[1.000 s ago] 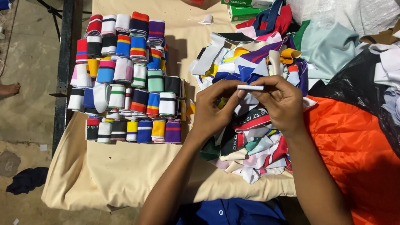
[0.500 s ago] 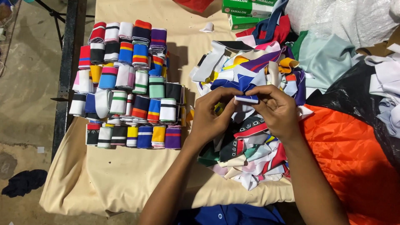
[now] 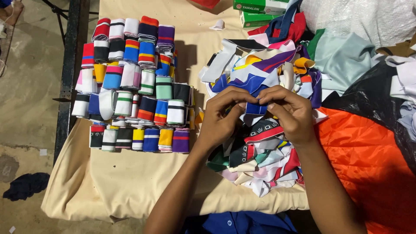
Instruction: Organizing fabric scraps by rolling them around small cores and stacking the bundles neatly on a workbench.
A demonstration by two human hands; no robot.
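Left hand and right hand brought together over the loose heap of ribbed fabric strips, fingers curled shut, both pinching one blue strip — held between the two sets of fingertips, just above the heap. Beneath, a beige cloth-covered table. To the left, well apart from the hands, neat rows of folded striped strips — red, blue, white, black, yellow, purple. To the right of the heap, an orange sheet beside a black one. At the top edge, green boxes. Near the bottom edge, a blue shirt.
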